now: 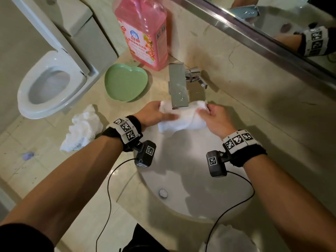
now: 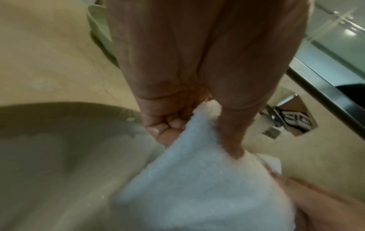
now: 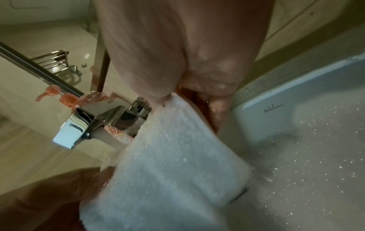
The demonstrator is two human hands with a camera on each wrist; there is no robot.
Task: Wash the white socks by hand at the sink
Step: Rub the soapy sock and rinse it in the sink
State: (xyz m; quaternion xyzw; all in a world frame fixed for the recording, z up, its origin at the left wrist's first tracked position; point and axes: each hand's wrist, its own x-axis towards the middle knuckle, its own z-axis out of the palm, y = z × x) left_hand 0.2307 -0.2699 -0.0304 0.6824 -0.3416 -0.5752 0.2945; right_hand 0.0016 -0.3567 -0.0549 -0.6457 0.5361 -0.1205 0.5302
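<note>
A white sock [image 1: 181,119] is stretched under the chrome tap [image 1: 177,86], above the back of the white sink basin [image 1: 196,195]. My left hand [image 1: 156,113] grips its left end, thumb laid across the fabric. My right hand [image 1: 212,115] pinches its right end. In the left wrist view the sock [image 2: 197,179] runs out from between the thumb and the curled fingers [image 2: 169,125]. In the right wrist view the wet sock [image 3: 173,164] hangs beside the tap [image 3: 94,123]. A second crumpled white sock [image 1: 82,129] lies on the counter at the left.
A pink detergent bottle [image 1: 143,30] stands behind a green heart-shaped dish [image 1: 125,82] on the beige counter. The toilet [image 1: 49,86] is at far left. A mirror edge [image 1: 263,33] runs along the back right. More white cloth [image 1: 229,240] lies at the sink's near rim.
</note>
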